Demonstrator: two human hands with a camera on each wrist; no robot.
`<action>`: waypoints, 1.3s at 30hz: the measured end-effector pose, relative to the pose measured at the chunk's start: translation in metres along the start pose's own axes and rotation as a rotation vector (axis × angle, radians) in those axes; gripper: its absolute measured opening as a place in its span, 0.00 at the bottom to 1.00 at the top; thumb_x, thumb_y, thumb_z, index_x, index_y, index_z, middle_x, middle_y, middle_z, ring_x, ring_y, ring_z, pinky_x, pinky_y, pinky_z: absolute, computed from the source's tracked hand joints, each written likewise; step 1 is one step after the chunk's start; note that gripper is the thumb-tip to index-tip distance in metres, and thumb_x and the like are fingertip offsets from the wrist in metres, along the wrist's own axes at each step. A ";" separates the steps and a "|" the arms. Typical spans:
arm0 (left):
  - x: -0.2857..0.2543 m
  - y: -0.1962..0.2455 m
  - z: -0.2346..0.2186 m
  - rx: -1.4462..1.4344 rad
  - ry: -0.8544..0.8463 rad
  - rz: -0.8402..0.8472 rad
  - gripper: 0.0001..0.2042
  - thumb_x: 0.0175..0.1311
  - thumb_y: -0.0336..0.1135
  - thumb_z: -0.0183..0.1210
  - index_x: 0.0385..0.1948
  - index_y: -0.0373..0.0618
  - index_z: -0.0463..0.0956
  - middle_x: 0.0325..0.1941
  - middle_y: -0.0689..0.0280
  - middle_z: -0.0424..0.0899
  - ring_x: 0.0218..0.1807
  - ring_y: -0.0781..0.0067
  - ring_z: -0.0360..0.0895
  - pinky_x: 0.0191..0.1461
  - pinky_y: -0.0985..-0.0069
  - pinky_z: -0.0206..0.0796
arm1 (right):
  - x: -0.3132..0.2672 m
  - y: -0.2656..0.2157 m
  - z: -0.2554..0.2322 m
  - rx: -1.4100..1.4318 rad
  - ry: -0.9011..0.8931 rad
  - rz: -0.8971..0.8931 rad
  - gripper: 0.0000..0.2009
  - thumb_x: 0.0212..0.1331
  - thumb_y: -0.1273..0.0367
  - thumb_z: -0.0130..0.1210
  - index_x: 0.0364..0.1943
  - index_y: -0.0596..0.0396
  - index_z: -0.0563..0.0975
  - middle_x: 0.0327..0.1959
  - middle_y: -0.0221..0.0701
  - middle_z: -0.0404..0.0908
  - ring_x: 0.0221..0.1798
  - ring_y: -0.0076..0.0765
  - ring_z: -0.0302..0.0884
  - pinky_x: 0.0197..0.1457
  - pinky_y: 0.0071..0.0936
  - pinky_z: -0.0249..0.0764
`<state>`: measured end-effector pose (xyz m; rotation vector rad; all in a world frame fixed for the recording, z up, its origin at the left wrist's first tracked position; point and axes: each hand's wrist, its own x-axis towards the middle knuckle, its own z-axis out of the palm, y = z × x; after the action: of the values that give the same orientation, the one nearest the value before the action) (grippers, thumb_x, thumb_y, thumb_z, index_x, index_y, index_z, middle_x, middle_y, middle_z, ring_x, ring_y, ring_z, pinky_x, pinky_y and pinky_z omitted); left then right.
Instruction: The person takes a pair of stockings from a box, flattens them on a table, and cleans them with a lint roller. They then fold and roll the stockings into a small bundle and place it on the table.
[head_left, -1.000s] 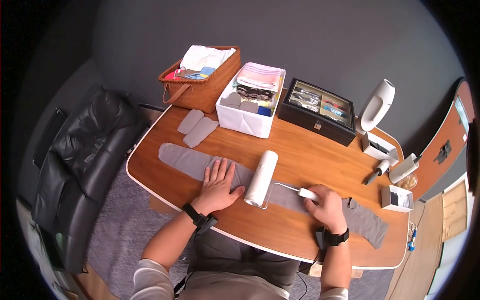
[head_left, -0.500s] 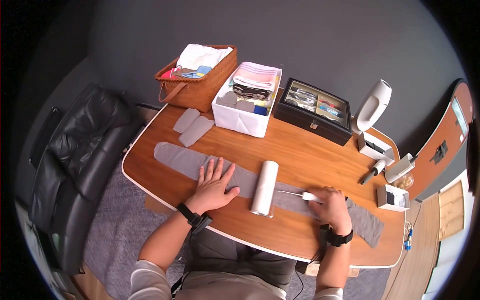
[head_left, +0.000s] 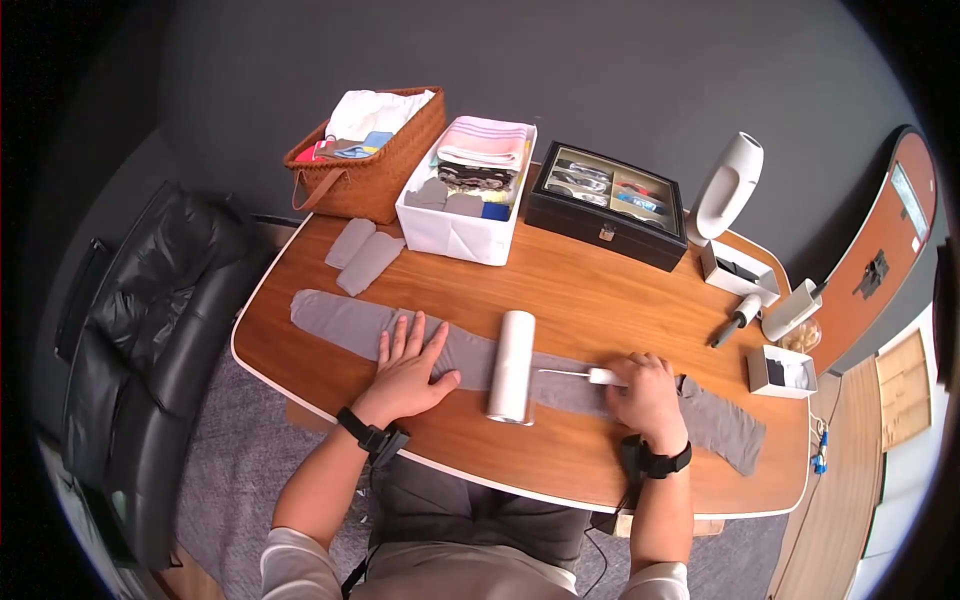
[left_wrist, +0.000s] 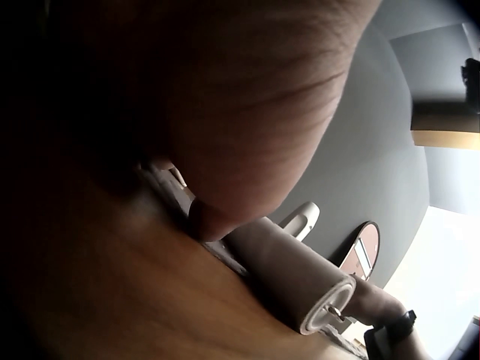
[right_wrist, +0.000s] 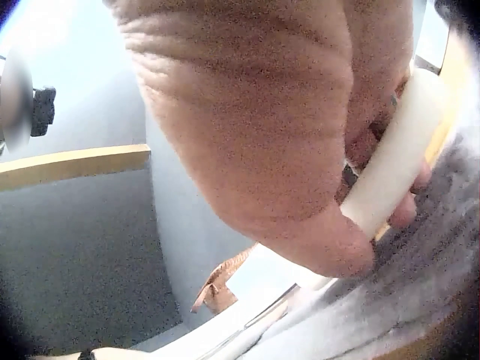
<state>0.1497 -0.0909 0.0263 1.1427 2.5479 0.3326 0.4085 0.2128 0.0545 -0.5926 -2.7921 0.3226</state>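
Note:
A long strip of grey cloth [head_left: 465,352] lies flattened along the table. My left hand [head_left: 410,368] rests palm down on its left half, fingers straight and spread, thumb pointing right. In my right hand [head_left: 645,398] is a lint roller's white handle [right_wrist: 401,150], with the thumb and fingers curled round it. The lint roller's wide white roll [head_left: 512,367] lies across the cloth between the two hands; in the left wrist view the roll [left_wrist: 289,274] shows its round end beyond the left thumb.
Two folded grey cloths [head_left: 369,262] lie at the back left. Behind them stand a woven basket [head_left: 345,195] of clothes and a white fabric bin [head_left: 455,237]. Right of these are a black glasses case [head_left: 640,244], a white upright device [head_left: 728,190] and small white boxes [head_left: 782,372].
The roll has moved slightly right, away from my left hand, and swung more squarely across the cloth. Its wire arm has lowered. My left hand stays on the cloth while the view shifts.

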 end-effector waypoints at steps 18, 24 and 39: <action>0.004 0.042 0.001 -0.281 0.431 0.327 0.20 0.70 0.31 0.67 0.62 0.42 0.80 0.69 0.49 0.76 0.74 0.40 0.70 0.79 0.51 0.62 | 0.002 0.003 -0.002 -0.031 0.177 0.032 0.10 0.47 0.71 0.66 0.37 0.51 0.86 0.39 0.36 0.87 0.50 0.51 0.84 0.58 0.47 0.71; 0.034 0.071 0.027 -0.500 0.283 0.490 0.08 0.71 0.26 0.67 0.48 0.39 0.85 0.51 0.55 0.82 0.49 0.51 0.84 0.53 0.59 0.78 | 0.001 0.026 -0.020 0.019 0.180 0.151 0.10 0.47 0.70 0.66 0.36 0.49 0.87 0.38 0.35 0.90 0.48 0.50 0.85 0.58 0.46 0.71; 0.021 0.066 0.000 -0.100 0.121 0.391 0.27 0.70 0.46 0.73 0.70 0.54 0.82 0.53 0.60 0.78 0.54 0.56 0.83 0.54 0.58 0.79 | 0.005 0.014 0.003 -0.053 0.101 0.108 0.10 0.47 0.68 0.67 0.37 0.47 0.88 0.39 0.36 0.89 0.51 0.49 0.85 0.60 0.48 0.72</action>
<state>0.1815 -0.0323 0.0441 1.6227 2.3599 0.6320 0.4084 0.2274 0.0491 -0.7525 -2.6845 0.2331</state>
